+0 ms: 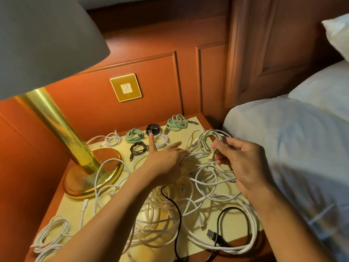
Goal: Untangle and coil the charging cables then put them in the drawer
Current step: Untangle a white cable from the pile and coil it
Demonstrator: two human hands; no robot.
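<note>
Head view: my right hand (239,159) pinches a white coil (207,140) at the far right of the counter (232,224); my left hand (166,159) lies spread over the tangle (188,205) in the middle. Light, limp cables will snag, I judge; best gripped close to an end.

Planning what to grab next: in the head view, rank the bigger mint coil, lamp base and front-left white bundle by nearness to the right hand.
1. Bigger mint coil, at the back, up-left of the right hand, which holds a white coil.
2. Lamp base, far left.
3. White bundle, front left corner.
</note>
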